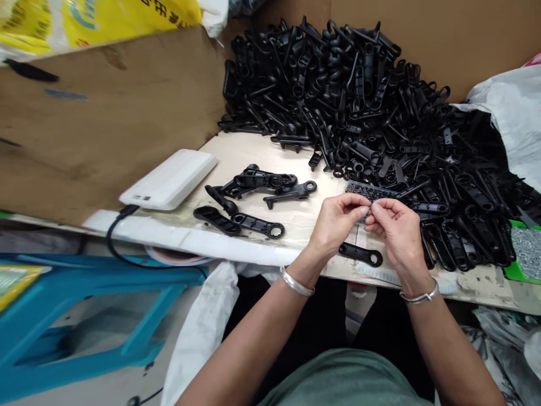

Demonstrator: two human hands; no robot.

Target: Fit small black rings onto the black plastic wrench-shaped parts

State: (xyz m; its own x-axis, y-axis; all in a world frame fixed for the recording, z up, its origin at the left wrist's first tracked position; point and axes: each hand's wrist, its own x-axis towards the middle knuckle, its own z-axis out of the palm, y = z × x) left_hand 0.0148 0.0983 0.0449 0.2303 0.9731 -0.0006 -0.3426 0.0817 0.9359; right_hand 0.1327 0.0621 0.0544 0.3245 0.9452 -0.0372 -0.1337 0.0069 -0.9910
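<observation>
My left hand (338, 219) and my right hand (395, 225) meet fingertip to fingertip above the table's front part. Both are closed in a pinch, and whatever sits between the fingertips is too small to name. Just behind them is a shallow clear tray (353, 185) of small dark pieces, partly covered by my fingers. A black plastic handle-shaped part (359, 254) with a toothed ring end lies flat below my hands. To the left, several similar black parts (257, 179) lie in a loose group.
A large heap of black parts (321, 84) fills the back and right. A white box (169, 179) with a black cable stands at left. A green tray (524, 254) of small metal pieces sits far right. Cardboard walls (127, 113) border the table; a blue stool (84, 304) stands lower left.
</observation>
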